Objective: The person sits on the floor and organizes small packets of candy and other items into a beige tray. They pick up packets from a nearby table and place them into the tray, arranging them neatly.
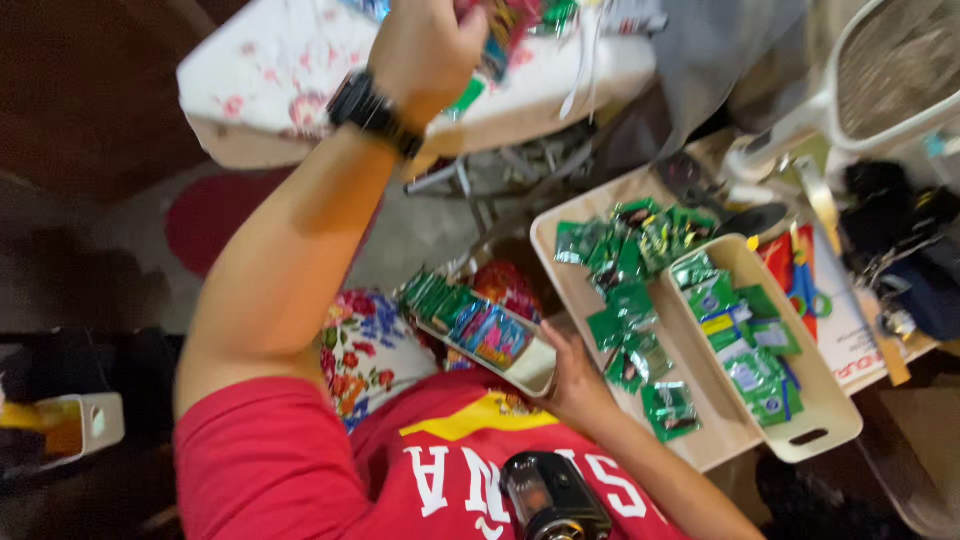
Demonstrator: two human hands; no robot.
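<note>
My left hand [425, 50], with a black watch on its wrist, is raised far out at the top and is closed around a bunch of colourful sachets [505, 30] above a floral padded board [290, 85]. Close to my red shirt, my right hand [575, 375] grips the end of a small white oblong tray [535, 368]. That tray holds a row of green sachets [432, 296] and pink-and-blue sachets [492, 335], standing on edge.
A beige tray [570, 290] at the right carries a heap of green sachets [630, 260]. A white handled bin [815, 430] on it holds more sachets. Blue-handled scissors [805, 285], a white fan [885, 70], and a small white bin [85, 425] are around.
</note>
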